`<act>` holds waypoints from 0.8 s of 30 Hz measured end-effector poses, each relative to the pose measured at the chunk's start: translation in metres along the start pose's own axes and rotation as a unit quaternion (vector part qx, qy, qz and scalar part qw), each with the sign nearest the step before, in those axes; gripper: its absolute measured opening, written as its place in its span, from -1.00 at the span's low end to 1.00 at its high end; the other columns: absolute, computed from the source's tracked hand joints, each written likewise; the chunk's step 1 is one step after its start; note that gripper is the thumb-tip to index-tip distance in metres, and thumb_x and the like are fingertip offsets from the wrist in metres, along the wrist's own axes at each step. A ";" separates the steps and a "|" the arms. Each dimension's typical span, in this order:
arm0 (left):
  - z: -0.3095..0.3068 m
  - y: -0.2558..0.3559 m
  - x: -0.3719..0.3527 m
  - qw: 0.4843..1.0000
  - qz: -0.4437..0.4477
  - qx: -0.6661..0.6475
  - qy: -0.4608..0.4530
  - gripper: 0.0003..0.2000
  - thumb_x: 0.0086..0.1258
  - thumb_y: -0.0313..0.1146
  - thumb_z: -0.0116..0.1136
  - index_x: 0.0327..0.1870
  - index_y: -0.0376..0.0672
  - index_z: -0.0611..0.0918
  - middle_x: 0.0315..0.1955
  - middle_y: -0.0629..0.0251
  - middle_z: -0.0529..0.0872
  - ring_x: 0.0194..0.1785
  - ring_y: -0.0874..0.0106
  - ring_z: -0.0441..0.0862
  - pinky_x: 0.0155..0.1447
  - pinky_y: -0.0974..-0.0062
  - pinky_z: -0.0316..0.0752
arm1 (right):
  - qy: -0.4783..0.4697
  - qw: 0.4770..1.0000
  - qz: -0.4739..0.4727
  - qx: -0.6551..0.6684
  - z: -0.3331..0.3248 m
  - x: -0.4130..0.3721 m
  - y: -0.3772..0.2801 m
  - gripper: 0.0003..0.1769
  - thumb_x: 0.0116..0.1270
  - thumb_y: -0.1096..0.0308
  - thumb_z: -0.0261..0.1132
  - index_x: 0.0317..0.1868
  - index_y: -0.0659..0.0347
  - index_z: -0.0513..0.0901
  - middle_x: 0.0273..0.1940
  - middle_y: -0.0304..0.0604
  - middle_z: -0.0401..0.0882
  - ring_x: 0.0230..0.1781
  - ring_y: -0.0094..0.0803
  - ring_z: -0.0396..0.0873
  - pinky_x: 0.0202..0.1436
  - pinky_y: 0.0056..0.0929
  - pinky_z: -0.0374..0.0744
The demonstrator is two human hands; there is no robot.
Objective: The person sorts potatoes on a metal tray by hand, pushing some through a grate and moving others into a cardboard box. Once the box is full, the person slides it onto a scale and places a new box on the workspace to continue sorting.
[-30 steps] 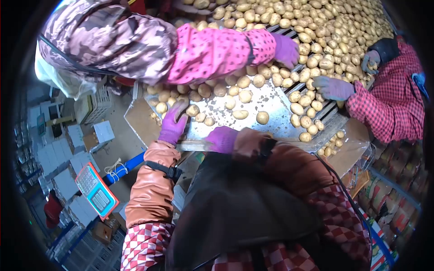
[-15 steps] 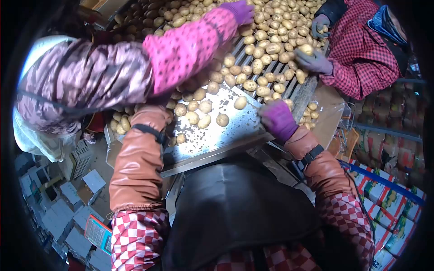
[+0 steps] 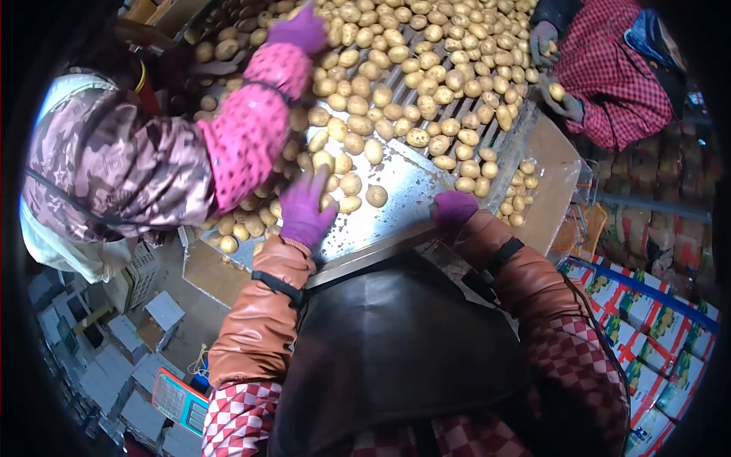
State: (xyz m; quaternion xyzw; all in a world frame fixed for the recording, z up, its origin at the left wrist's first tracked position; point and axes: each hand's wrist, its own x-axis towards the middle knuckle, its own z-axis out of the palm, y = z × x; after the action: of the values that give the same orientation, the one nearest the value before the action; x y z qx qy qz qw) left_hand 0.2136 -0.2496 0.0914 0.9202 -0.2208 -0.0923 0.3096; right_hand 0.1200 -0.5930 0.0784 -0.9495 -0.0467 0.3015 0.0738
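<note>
My left hand (image 3: 306,209), in a purple glove, reaches over the left side of a metal tray (image 3: 403,183). Its fingers are spread and touch potatoes (image 3: 350,183) there. A single potato (image 3: 376,196) lies on the bare metal to the right of that hand. At the tray's right front corner is my right hand (image 3: 454,209), also purple-gloved, with its fingers curled in. What it holds, if anything, is hidden. Beyond the tray, many loose potatoes (image 3: 426,72) cover a slatted rack (image 3: 449,107).
A person's pink sleeve (image 3: 247,137) and purple glove (image 3: 299,29) reach across on the left. Another person's grey-gloved hands (image 3: 562,103) hold potatoes at right. Cardboard boxes (image 3: 544,164) with potatoes flank the tray. Printed cartons (image 3: 640,305) and a calculator-like device (image 3: 180,397) sit lower down.
My left hand has come out from under the co-worker's arm onto the potatoes. My right hand has shifted slightly left and down. The co-worker's pink sleeve has swung left; several potatoes have shifted.
</note>
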 end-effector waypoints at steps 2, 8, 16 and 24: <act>-0.002 -0.004 -0.027 0.991 0.070 0.108 0.035 -0.30 0.05 -0.23 0.37 0.33 -0.03 0.48 0.25 -0.06 0.46 0.31 -0.06 0.41 0.33 0.07 0.35 | 0.026 0.996 0.079 0.015 -0.018 -0.004 -0.006 -0.71 0.31 0.11 0.21 -0.32 0.14 0.72 -0.35 0.00 0.66 -0.20 0.05 0.67 -0.12 0.00 0.60; -0.012 -0.037 -0.078 0.994 -0.064 -0.029 0.085 -0.61 0.10 -0.29 0.30 0.02 -0.07 0.67 0.05 0.01 0.65 0.10 0.01 0.56 0.19 0.09 0.44 | 0.162 0.978 0.130 0.003 -0.017 0.000 -0.006 -0.63 0.28 0.01 0.26 -0.22 0.18 0.68 -0.31 0.05 0.65 -0.21 0.05 0.63 -0.07 0.00 0.57; -0.007 -0.026 -0.057 0.992 0.045 0.103 0.065 -0.48 0.22 -0.03 0.22 0.17 -0.09 0.57 0.25 0.09 0.49 0.36 0.00 0.32 0.43 -0.05 0.11 | 0.230 0.953 -0.047 0.192 -0.096 0.100 -0.080 -0.40 0.25 -0.13 0.28 0.21 -0.01 0.59 0.17 0.07 0.58 0.14 0.12 0.55 0.17 0.06 0.49; -0.051 -0.042 -0.094 0.990 -0.120 0.058 0.035 -0.72 0.24 -0.18 0.19 -0.09 -0.09 0.66 -0.22 0.18 0.66 -0.05 0.09 0.55 0.05 0.07 0.41 | 0.329 0.934 -0.130 -0.048 -0.056 0.129 -0.193 -0.26 0.06 -0.14 0.40 0.24 -0.04 0.53 0.28 -0.11 0.47 0.35 0.00 0.33 0.40 0.38 0.13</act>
State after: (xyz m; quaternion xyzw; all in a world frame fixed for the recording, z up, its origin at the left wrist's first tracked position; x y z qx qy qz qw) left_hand 0.1612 -0.1490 0.1094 0.9592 -0.1030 -0.0840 0.2497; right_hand 0.2494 -0.3921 0.0834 -0.9835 -0.1574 -0.0429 0.0777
